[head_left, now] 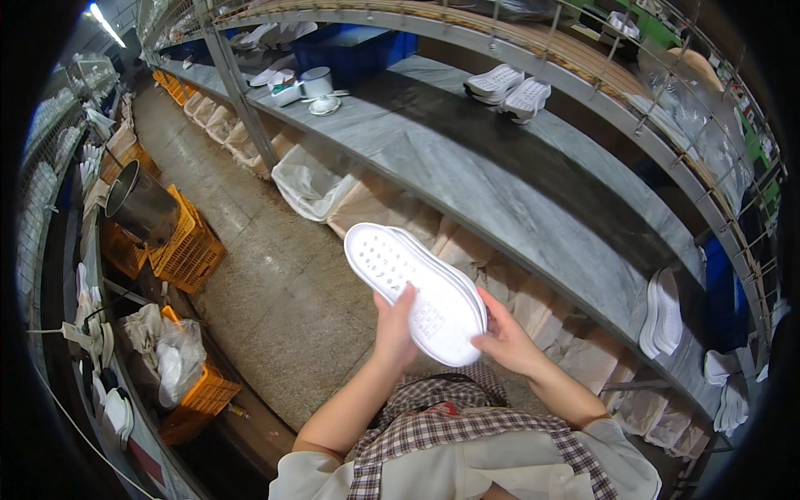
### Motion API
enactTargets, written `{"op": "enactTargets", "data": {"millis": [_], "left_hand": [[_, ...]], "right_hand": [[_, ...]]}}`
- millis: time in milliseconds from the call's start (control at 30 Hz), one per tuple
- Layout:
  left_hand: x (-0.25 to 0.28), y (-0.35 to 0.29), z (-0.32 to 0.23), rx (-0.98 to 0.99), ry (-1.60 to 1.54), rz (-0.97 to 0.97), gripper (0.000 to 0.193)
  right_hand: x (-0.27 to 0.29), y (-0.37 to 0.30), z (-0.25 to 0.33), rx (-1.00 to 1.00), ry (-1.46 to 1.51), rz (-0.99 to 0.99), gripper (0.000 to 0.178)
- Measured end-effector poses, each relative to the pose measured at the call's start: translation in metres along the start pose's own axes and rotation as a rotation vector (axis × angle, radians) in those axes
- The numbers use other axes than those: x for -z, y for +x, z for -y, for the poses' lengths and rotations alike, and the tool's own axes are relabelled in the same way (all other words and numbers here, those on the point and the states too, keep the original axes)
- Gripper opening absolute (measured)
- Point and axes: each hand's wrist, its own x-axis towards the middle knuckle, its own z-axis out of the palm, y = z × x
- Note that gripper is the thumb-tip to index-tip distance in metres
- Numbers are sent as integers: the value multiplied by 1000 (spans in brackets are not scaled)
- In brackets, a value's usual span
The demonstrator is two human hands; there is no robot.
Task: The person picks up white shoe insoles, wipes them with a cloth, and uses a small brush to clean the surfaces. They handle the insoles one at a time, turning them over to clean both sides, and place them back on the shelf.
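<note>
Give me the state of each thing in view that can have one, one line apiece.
White soles, stacked, held in both hands
Left hand, closed on the soles' edge
Right hand, closed on the soles' opposite edge
Ceiling lamp, lit
White mug, upright
Blue tub, open-topped
White-lined bin, open-topped
Metal bucket, open-topped
Loose soles, lying side by side on the bench
</note>
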Motion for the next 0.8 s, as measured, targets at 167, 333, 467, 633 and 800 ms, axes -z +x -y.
{"op": "enactTargets", "data": {"millis": [167, 333, 467, 633, 800], "left_hand": [[50, -27, -36, 365, -239, -109, 46], [59, -55, -48, 542, -453, -29, 45], [53, -63, -50, 526, -493, -38, 41], [43, -63, -46, 509, -496, -58, 39], [35, -61, -37, 514, -481, -22, 39]], "right_hand": [[-47, 35, 10, 349, -481, -57, 36], [-85, 50, -1, 413, -399, -118, 34], [-92, 47, -4, 398, -303, -167, 34], [-81, 43, 1, 405, -377, -122, 34], [-69, 41, 4, 412, -368, -121, 34]]}}
